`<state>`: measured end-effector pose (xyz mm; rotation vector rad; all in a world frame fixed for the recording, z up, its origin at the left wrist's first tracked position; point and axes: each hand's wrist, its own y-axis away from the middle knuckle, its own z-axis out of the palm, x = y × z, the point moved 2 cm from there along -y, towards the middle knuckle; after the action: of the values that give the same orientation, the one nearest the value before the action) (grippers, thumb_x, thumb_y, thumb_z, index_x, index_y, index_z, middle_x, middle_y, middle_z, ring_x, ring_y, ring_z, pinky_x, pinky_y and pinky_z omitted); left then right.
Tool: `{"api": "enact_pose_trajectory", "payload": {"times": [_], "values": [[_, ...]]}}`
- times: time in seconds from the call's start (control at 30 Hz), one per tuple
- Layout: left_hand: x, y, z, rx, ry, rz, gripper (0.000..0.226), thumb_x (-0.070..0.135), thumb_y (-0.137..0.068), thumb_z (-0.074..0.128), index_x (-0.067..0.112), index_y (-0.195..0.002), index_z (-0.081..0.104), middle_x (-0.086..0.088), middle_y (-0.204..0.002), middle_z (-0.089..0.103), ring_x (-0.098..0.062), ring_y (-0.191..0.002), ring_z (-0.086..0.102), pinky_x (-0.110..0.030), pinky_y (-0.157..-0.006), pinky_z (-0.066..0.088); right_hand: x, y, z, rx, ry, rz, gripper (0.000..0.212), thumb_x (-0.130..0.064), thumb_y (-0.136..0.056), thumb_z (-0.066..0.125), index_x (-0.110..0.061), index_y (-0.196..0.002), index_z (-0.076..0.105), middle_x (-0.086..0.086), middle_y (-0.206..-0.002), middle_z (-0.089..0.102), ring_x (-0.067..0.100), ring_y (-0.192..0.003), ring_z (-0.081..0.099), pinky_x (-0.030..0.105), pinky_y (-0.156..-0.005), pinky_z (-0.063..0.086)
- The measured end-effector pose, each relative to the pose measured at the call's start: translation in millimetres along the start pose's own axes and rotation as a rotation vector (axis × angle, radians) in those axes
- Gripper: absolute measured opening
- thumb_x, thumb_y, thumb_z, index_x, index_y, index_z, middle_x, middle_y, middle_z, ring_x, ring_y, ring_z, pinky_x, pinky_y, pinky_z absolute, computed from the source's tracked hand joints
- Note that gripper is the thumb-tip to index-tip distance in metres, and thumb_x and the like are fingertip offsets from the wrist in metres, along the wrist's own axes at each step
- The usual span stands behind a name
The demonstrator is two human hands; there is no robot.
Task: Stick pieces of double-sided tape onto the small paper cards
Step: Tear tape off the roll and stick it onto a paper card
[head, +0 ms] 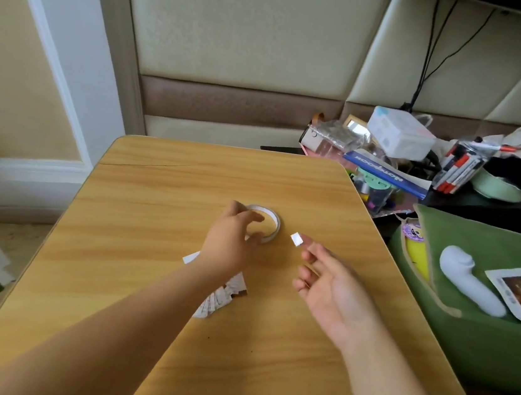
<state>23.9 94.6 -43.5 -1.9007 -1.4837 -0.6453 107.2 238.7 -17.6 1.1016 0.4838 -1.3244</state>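
Nearest you, the cards (222,294) lie fanned under your left forearm, back and left of your right hand (330,284). That hand is spread, palm up, tape piece (296,239) stuck to a fingertip. Farther off, your left hand (230,243) curls around the roll (270,223).

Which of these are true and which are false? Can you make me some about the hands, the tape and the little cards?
1. The left hand is on the roll of tape. True.
2. A small white piece of tape sits at a fingertip of the right hand. True.
3. The roll of tape stands on its edge. False: it lies flat on the table.
4. The paper cards are stacked on the green cushion. False: they lie fanned on the table, partly under the left arm.
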Motion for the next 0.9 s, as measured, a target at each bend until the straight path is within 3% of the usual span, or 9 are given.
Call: {"api": "enact_pose_trajectory", "payload": {"times": [0.07,0.13,0.2,0.27,0.4,0.47,0.6,0.73,0.9], "values": [[12,22,-14,0.015,0.355,-0.186,0.016,0.016,-0.092,0.057,0.017,-0.103,0.069,0.007,-0.092,0.059,-0.009,-0.07,0.053,-0.021,-0.063,0.039,2,3,7,-0.043,-0.026,-0.004,0.023,-0.015,-0.096,0.048,-0.009,-0.099,0.07,-0.002,-0.071,0.048,0.009,-0.055,0.039,0.024,-0.055,0.031],[19,45,-24,-0.108,0.777,-0.389,0.016,0.013,-0.092,0.057,0.016,-0.095,0.072,0.006,-0.086,0.065,-0.01,-0.07,0.053,-0.021,-0.067,0.04,7,8,15,-0.094,-0.054,-0.011,0.025,-0.017,-0.093,0.049,-0.011,-0.091,0.074,-0.003,-0.07,0.047,0.009,-0.054,0.037,0.024,-0.055,0.03],[25,66,-30,-0.239,1.105,-0.471,0.021,0.01,-0.091,0.054,0.012,-0.093,0.075,0.003,-0.084,0.067,-0.011,-0.068,0.053,-0.025,-0.068,0.039,14,15,22,-0.151,-0.065,-0.018,0.025,-0.021,-0.085,0.053,-0.014,-0.087,0.077,-0.004,-0.069,0.047,0.009,-0.054,0.036,0.024,-0.055,0.03],[29,79,-36,-0.292,1.271,-0.49,0.026,0.008,-0.093,0.05,0.011,-0.091,0.075,0.0,-0.081,0.067,-0.011,-0.066,0.053,-0.027,-0.067,0.038,22,23,28,-0.19,-0.064,-0.022,0.026,-0.023,-0.08,0.055,-0.015,-0.091,0.076,-0.004,-0.07,0.047,0.009,-0.055,0.037,0.024,-0.056,0.031],[34,94,-47,-0.287,1.376,-0.52,0.033,0.005,-0.093,0.047,0.012,-0.078,0.076,-0.002,-0.077,0.068,-0.011,-0.063,0.052,-0.027,-0.067,0.038,30,37,34,-0.238,-0.054,-0.07,0.028,-0.021,-0.082,0.052,-0.011,-0.1,0.072,-0.004,-0.071,0.048,0.01,-0.056,0.039,0.024,-0.056,0.031],[34,100,-53,-0.28,1.399,-0.559,0.027,0.006,-0.091,0.052,0.011,-0.078,0.075,-0.003,-0.077,0.067,-0.011,-0.062,0.053,-0.027,-0.067,0.038,31,44,36,-0.235,0.014,-0.13,0.027,-0.02,-0.082,0.052,-0.012,-0.096,0.074,-0.004,-0.071,0.049,0.01,-0.057,0.039,0.024,-0.058,0.032],[32,110,-64,-0.323,1.404,-0.624,0.009,0.012,-0.08,0.062,0.008,-0.084,0.07,-0.003,-0.074,0.065,-0.011,-0.061,0.052,-0.026,-0.066,0.039,30,55,37,-0.21,0.352,-0.334,0.02,-0.027,-0.087,0.058,-0.028,-0.096,0.076,-0.006,-0.071,0.047,0.011,-0.065,0.039,0.025,-0.069,0.035],[26,116,-73,-0.384,1.368,-0.655,0.015,0.017,-0.073,0.064,0.008,-0.084,0.071,-0.001,-0.069,0.062,-0.01,-0.058,0.051,-0.025,-0.065,0.038,29,65,39,-0.249,0.683,-0.565,0.027,-0.03,-0.09,0.047,-0.035,-0.101,0.072,-0.02,-0.08,0.054,0.003,-0.071,0.048,0.013,-0.073,0.04],[21,120,-81,-0.403,1.329,-0.66,0.014,0.015,-0.077,0.062,0.01,-0.07,0.074,-0.002,-0.067,0.058,-0.011,-0.058,0.049,-0.025,-0.064,0.038,29,71,39,-0.237,0.906,-0.745,0.029,-0.026,-0.093,0.048,-0.041,-0.106,0.069,-0.006,-0.095,0.055,0.011,-0.085,0.054,0.012,-0.078,0.041]]}}
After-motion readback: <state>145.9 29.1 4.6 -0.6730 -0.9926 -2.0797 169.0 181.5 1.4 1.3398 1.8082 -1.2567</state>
